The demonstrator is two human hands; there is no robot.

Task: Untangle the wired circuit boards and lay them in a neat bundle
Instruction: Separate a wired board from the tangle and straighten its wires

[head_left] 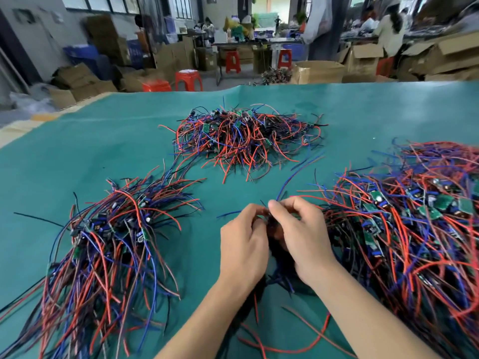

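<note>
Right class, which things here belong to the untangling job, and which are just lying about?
Belongs to the job:
left hand and right hand, gripping a wired board between them
aligned bundle
tangled heap on the right
far heap
green mat

Lying about:
red stools
cardboard boxes

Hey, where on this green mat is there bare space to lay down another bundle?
Bare green mat lies far left, between the left bundle and the mat's edge, and far right beyond the middle pile. A narrower lane runs between those two. The right pile crowds against both hands.
</note>
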